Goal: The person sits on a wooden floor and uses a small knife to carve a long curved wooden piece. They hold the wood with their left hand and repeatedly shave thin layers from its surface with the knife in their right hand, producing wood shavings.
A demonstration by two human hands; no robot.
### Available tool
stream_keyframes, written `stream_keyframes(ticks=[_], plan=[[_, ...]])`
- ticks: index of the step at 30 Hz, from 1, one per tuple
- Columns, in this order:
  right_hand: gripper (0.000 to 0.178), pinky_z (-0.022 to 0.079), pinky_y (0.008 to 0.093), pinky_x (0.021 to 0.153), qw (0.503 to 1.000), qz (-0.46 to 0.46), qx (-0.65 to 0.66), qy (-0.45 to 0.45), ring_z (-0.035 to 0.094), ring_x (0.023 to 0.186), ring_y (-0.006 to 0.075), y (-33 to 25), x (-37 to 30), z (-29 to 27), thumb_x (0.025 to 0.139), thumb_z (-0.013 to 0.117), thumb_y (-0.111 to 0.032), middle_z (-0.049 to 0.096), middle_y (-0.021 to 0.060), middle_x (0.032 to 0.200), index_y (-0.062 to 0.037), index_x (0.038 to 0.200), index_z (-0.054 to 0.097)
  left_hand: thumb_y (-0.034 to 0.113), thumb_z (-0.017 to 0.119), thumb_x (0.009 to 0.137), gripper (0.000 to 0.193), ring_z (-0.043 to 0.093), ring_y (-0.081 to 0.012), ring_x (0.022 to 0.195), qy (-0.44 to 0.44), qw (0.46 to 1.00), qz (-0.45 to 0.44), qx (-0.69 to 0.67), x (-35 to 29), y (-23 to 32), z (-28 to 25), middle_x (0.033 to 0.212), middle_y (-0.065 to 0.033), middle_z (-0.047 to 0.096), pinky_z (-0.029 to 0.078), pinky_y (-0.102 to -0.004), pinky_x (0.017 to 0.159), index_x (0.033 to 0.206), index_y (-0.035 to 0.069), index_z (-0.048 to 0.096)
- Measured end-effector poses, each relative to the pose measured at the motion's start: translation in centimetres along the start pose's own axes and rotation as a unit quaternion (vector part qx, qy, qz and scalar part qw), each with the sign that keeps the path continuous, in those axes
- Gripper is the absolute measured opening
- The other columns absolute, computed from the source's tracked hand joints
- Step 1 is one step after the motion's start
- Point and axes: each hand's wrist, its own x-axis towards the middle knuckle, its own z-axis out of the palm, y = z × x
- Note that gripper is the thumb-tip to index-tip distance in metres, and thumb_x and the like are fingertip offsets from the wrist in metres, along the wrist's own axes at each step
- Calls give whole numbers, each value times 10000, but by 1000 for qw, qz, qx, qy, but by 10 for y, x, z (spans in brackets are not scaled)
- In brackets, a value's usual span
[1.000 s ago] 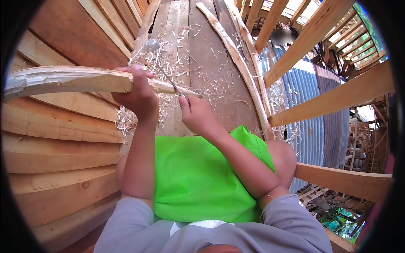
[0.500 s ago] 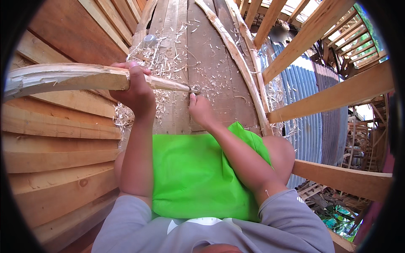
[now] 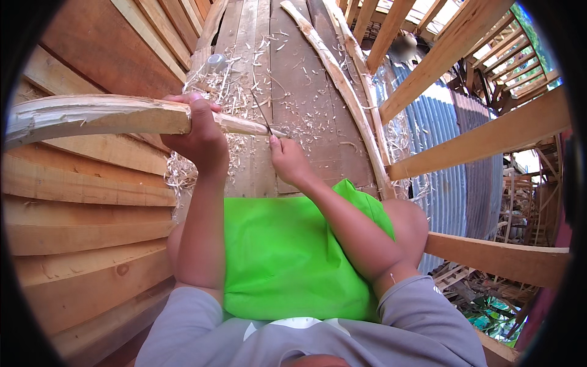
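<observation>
My left hand (image 3: pixel 199 125) is wrapped round a long pale wooden pole (image 3: pixel 104 115) that reaches out past the left edge and tapers to a thin tip on the right. In my right hand (image 3: pixel 288 160) is a knife; its narrow dark blade (image 3: pixel 262 111) points up and away, crossing the pole close to the thin end. The knife's handle is hidden in my closed fingers. A bright green cloth (image 3: pixel 293 251) covers my lap below both hands.
Curled wood shavings (image 3: pixel 229 88) litter the plank floor (image 3: pixel 306 92), with a clear cup (image 3: pixel 216 62) among them. Another peeled pole (image 3: pixel 342 79) lies on the right. Stacked boards (image 3: pixel 92 238) wall the left side; wooden rails (image 3: pixel 483 139) and corrugated metal (image 3: pixel 434 134) stand right.
My right hand has shifted slightly left, bringing the blade back from the pole's tip and turning it so its length shows. The pole and left hand have barely moved.
</observation>
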Motion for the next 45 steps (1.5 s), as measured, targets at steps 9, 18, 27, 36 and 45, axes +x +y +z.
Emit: stream_keyframes(ticks=[9,18,27,36,45], plan=[[500,436,511,660,991,66,-114,19,623,721,411,45,8,1,1040,408,-344,602,274,727,59,797,574,27,567,878,56,606,-150,612,-15,1000,0,-27,0,6,5,673,-73,577,510,-305,644,872,12,513],[541,473,528,787,996,37,-74,22,625,853,489,8,-2,6,1027,377,-357,640,332,854,103,900,633,56,599,897,100,613,-151,614,17,999,-28,17,-4,8,7,684,-75,597,508,-298,668,868,17,511],[589,466,489,648,996,-66,-48,21,601,641,409,-23,-6,11,1037,375,-404,610,247,682,70,751,575,96,645,908,240,623,-149,636,69,996,-45,42,3,10,5,780,-106,606,524,-272,614,1000,-15,453],[543,447,486,629,991,124,-40,4,566,621,403,37,23,6,1038,393,-389,588,246,666,48,765,564,150,670,918,355,636,-148,651,59,994,-46,79,-1,7,10,779,-112,629,535,-272,601,1089,-38,423],[542,452,534,718,992,118,-50,4,615,757,480,35,23,2,1040,387,-381,633,288,761,71,850,616,124,670,912,401,631,-146,656,81,993,-67,52,-3,11,17,809,-116,631,532,-265,602,1143,-55,395]])
